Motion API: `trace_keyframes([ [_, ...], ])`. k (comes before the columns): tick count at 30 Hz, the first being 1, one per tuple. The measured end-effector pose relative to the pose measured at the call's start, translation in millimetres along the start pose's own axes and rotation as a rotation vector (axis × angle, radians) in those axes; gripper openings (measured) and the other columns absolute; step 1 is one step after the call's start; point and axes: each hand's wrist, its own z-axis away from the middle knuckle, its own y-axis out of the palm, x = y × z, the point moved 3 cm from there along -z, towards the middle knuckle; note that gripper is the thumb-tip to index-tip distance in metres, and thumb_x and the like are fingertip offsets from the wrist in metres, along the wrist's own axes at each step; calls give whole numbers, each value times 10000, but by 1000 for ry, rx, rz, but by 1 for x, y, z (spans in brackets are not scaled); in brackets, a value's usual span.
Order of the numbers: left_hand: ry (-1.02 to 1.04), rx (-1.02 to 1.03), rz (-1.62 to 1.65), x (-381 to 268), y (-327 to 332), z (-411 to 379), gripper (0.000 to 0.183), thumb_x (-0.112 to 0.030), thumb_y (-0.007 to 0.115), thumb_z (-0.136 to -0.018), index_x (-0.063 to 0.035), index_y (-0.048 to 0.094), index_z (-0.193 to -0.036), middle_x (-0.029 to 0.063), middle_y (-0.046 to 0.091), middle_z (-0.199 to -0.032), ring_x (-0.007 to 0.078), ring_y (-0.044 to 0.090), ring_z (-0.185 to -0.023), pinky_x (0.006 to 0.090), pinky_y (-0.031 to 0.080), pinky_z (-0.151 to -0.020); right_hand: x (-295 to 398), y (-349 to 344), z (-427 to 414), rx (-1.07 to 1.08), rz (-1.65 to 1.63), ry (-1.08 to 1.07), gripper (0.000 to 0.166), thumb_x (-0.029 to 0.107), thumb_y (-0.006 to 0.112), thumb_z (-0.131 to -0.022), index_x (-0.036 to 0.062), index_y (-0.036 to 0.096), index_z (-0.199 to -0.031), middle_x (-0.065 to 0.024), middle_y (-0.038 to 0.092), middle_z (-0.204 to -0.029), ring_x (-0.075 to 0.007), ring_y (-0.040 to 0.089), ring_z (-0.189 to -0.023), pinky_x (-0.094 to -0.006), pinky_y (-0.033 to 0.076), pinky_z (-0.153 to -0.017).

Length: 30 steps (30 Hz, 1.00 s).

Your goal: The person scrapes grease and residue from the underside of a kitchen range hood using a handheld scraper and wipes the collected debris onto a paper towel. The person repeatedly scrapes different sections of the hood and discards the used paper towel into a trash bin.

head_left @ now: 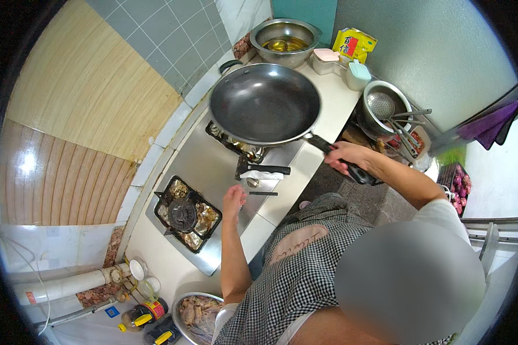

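A dark wok [265, 103] with a long black handle is over the far burner of the steel gas stove [177, 159]. My right hand [347, 156] is closed around that handle. My left hand [234, 199] hovers above the stove between the two burners, fingers partly curled, with nothing visible in it. Just beyond it lie a black-handled tool [270, 169], its kind unclear, and a folded white cloth [262, 175]. The near burner [182, 212] is bare, with foil around it. Whether the wok touches its burner, I cannot tell.
Behind the wok stand a steel basin of oil [285, 30], lidded containers [358, 75] and a yellow packet [355, 45]. Right of the counter is a pot [382, 92] with a skimmer and ladles. Near my left arm are a bowl of meat [198, 317] and sauce bottles [144, 314].
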Motion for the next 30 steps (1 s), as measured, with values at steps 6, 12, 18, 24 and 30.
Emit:
trace_keyframes([
  [6,-98,137,215,23,49,6,340,-251,522,-877,-26,488,-1130,71,577,-976,149,582,-839,261,476,-718,-19,-49,56,-191,-29,31,223,109,555,-770,47,465,-576,-32,458,-484,-108,445,-396,-263,403,-381],
  [12,-124,63,370,37,79,-2,340,-206,539,-868,-8,453,-1130,108,554,-1014,187,570,-901,293,474,-782,-55,-84,70,-308,42,27,180,126,582,-762,22,454,-688,-40,471,-512,-119,471,-404,-262,406,-361],
  [18,-217,-183,688,64,102,-29,234,-171,539,-862,-19,509,-1037,87,547,-961,170,528,-894,309,446,-823,-73,-99,76,-275,-83,90,153,128,572,-747,49,447,-709,-13,471,-534,-76,451,-383,-228,409,-357],
  [24,-142,-414,782,62,118,-46,175,-180,538,-869,-36,541,-967,39,559,-900,145,538,-827,278,434,-749,-90,-128,59,-250,-184,40,144,105,558,-746,57,432,-794,0,452,-541,-83,425,-379,-238,387,-364],
  [30,-47,-603,837,71,120,-54,164,-177,639,-805,-24,589,-840,46,597,-811,154,573,-706,284,479,-635,-107,-156,49,-277,-63,74,148,89,549,-761,47,433,-841,-4,447,-543,-95,432,-386,-242,386,-370],
])
